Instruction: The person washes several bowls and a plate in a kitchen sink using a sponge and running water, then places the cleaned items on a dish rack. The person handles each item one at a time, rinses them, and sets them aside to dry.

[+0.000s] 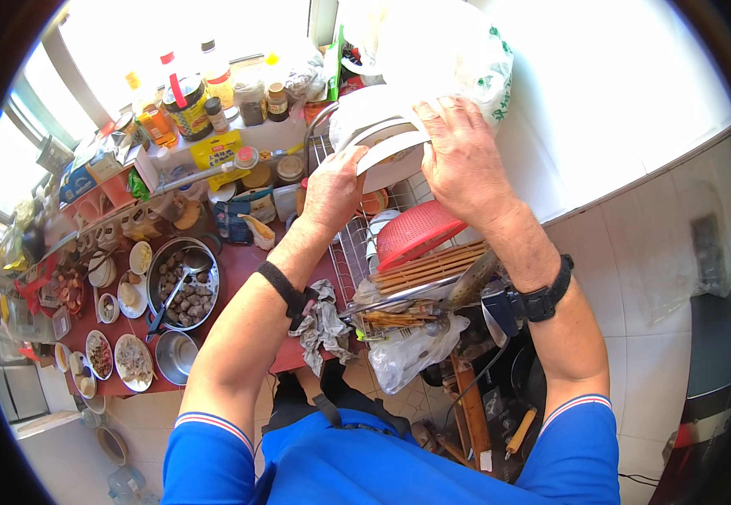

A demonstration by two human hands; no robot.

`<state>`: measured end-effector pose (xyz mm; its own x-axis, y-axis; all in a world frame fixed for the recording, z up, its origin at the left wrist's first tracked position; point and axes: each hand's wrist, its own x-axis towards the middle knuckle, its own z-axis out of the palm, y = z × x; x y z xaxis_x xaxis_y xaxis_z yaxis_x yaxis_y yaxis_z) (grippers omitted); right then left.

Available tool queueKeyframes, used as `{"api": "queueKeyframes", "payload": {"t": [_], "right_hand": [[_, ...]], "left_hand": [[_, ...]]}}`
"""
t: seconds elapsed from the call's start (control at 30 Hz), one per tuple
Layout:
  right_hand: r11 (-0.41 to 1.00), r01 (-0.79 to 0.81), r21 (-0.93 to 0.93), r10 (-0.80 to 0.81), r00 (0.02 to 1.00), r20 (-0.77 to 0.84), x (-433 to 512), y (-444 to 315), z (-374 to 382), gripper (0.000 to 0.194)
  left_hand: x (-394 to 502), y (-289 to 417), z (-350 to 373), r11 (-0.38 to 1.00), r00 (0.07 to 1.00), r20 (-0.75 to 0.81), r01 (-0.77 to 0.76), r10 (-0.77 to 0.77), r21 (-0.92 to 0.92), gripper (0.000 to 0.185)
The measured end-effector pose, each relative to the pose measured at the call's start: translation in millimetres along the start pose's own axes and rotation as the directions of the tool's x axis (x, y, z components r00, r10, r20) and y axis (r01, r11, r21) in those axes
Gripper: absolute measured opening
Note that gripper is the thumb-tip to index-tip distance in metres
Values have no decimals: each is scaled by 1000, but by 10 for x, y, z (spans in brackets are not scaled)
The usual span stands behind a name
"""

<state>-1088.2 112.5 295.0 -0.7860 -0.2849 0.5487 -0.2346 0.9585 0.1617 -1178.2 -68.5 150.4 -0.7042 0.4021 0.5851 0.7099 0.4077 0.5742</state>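
Note:
Both of my arms reach forward over a wire dish rack (347, 255). My left hand (335, 189) grips the near left rim of a white plate (394, 151), which is tilted up on its edge. On the right rim of that same plate is my right hand (463, 158), its fingers over the top. More white dishes (368, 104) stand close behind it; bright light washes out their edges. Below the plate, a red plastic colander (419, 235) leans in the rack, beside bamboo sticks (431, 268) and stacked bowls (379, 230).
A large pot of brown balls (183, 297) with a ladle stands at left on the red table (245, 284), near a steel pot (177, 356) and several plates of food (133, 363). Bottles and jars (188, 107) line the window ledge. A crumpled cloth (322, 322) hangs at the table edge.

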Motion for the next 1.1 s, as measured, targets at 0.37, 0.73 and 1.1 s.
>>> {"api": "queueKeyframes", "payload": {"t": [0.37,0.73,1.1], "right_hand": [[996,-8,87,9,1000,-10,-65,-19,65,52],[962,21,274,-2,998,-70,-142,-30,-123,39],[965,-32,261,29,999,15,-254,-237,-91,31]], "left_hand": [[-36,-11,220,983,988,111,88,-107,163,29],[-256,75,23,976,986,-72,160,-151,147,36],[85,61,-91,920,993,118,-70,26,385,18]]}}
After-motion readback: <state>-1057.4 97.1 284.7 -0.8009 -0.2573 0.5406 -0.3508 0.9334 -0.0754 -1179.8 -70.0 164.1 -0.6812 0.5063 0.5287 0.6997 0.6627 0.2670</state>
